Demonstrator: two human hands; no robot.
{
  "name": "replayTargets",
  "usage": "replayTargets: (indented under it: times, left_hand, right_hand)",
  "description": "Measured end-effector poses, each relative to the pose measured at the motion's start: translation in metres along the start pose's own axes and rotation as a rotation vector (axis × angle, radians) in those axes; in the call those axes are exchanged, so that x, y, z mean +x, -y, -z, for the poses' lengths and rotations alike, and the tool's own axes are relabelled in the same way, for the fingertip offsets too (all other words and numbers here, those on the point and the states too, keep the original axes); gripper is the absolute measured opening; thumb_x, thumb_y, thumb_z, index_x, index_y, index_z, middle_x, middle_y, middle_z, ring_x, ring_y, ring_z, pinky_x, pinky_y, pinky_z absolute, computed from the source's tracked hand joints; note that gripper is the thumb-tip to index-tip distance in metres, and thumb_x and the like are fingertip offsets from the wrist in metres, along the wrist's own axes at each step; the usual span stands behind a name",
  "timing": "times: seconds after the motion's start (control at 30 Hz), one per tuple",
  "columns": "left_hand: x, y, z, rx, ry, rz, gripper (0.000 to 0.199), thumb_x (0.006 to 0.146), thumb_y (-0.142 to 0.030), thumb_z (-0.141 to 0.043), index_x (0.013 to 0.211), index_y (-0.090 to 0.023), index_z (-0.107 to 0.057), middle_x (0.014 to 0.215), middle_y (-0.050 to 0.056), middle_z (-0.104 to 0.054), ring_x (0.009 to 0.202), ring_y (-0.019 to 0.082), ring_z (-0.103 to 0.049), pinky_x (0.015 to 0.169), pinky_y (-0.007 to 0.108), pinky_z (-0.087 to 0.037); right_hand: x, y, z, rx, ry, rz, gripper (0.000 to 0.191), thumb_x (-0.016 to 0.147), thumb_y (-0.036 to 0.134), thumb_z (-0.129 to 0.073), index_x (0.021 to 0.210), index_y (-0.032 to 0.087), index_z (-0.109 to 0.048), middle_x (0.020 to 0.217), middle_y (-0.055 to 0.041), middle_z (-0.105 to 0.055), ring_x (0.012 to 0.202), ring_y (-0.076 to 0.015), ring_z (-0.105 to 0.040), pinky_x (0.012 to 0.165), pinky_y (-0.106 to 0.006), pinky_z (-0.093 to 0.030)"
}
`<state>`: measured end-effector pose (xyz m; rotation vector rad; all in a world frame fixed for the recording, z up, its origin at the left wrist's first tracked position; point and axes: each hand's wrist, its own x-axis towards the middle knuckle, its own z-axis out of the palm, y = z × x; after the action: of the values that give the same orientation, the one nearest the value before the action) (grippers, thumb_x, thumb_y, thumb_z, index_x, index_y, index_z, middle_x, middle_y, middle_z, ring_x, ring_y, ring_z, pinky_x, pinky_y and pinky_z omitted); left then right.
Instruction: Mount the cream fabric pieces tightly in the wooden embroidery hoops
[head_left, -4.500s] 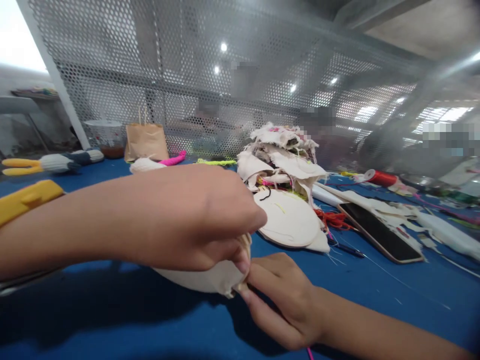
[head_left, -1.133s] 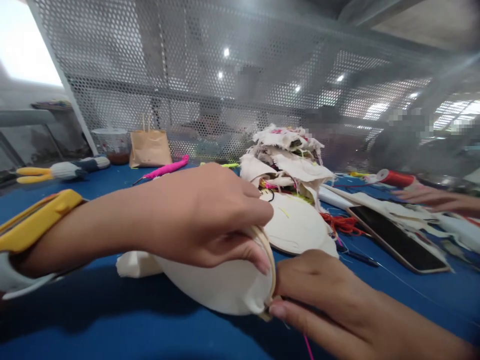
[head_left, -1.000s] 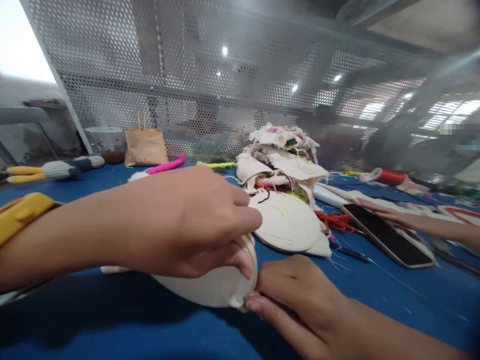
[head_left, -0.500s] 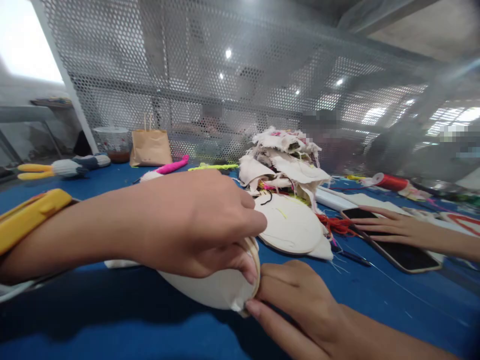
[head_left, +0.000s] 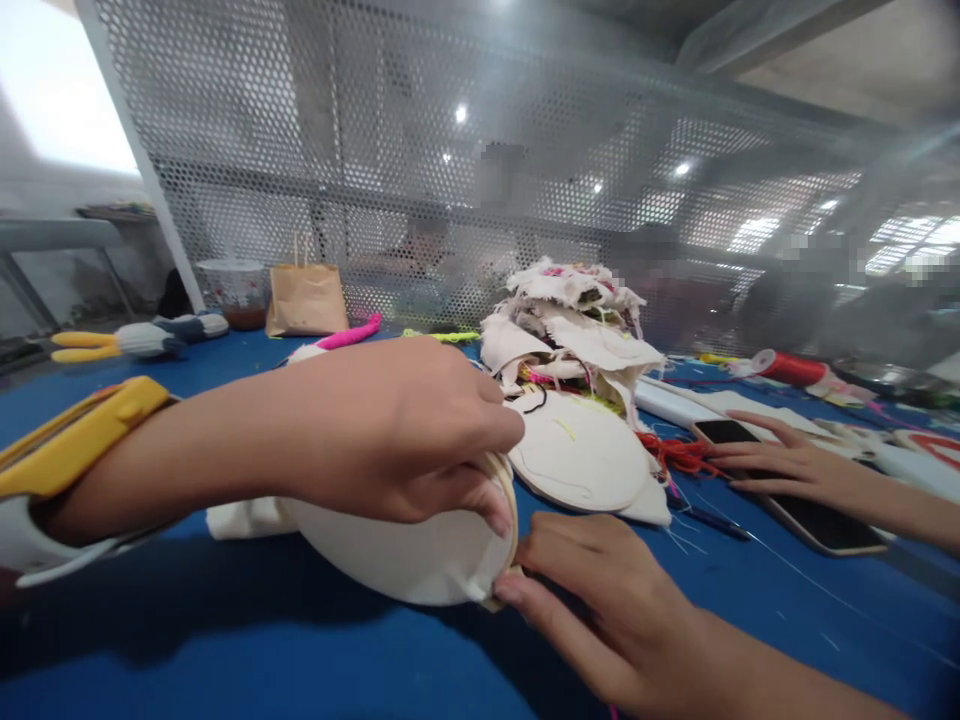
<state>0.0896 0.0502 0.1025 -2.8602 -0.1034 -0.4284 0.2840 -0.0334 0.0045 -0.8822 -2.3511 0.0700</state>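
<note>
A wooden embroidery hoop with white cloth stretched in it (head_left: 405, 560) is tilted above the blue table (head_left: 247, 650). My left hand (head_left: 420, 435), with a yellow band at the wrist, reaches over the hoop and grips its right rim, thumb on the cloth side. At the lower right end of that rim, my right hand (head_left: 600, 600) pinches the edge between thumb and bent fingers. A second hooped white cloth (head_left: 581, 450), with short black and yellow threads on it, lies just beyond my hands.
Behind stands a pile of frayed cloth (head_left: 574, 325). Another person's hand (head_left: 810, 470) rests on a phone (head_left: 832, 525) at the right, near red thread (head_left: 682, 455), a pen (head_left: 709, 520) and a red spool (head_left: 791, 368). A paper bag (head_left: 306, 300) and plastic cup (head_left: 238, 295) stand back left.
The hoop and my left hand have shifted slightly up, and more of the cloth shows at the left. The other person's hand has moved slightly on the phone. The view has shifted a little.
</note>
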Motion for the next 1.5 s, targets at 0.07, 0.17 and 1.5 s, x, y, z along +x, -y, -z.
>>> replayTargets:
  times: [0.07, 0.17, 1.5]
  left_hand:
    - [0.000, 0.002, -0.001, -0.001, 0.000, 0.007, 0.021, 0.081, -0.017, -0.062, 0.062, -0.017, -0.052, 0.059, -0.002, -0.055, 0.050, 0.009, -0.040, 0.048, 0.027, -0.024]
    - [0.000, 0.005, -0.003, -0.016, -0.003, 0.006, 0.020, 0.082, -0.016, -0.059, 0.062, -0.017, -0.053, 0.059, -0.001, -0.055, 0.052, 0.010, -0.043, 0.049, 0.027, -0.026]
    - [-0.002, -0.007, -0.005, 0.135, 0.050, 0.015, 0.019, 0.085, -0.020, -0.055, 0.067, -0.018, -0.055, 0.057, -0.001, -0.055, 0.046, 0.011, -0.044, 0.049, 0.025, -0.035]
  right_hand:
    - [0.001, -0.001, 0.007, -0.032, 0.053, -0.002, 0.025, 0.095, 0.020, -0.042, 0.081, 0.015, -0.062, 0.068, -0.0047, -0.061, 0.061, -0.0134, -0.055, 0.057, -0.023, -0.041]
    - [0.004, 0.001, 0.015, -0.005, 0.066, -0.020, 0.023, 0.095, 0.019, -0.040, 0.084, 0.016, -0.060, 0.073, -0.0049, -0.063, 0.066, -0.0138, -0.058, 0.061, -0.022, -0.044]
    - [0.006, -0.005, -0.001, 0.130, 0.156, -0.129, 0.014, 0.094, 0.019, -0.043, 0.087, 0.015, -0.055, 0.072, -0.0016, -0.060, 0.062, -0.0111, -0.052, 0.060, -0.021, -0.039]
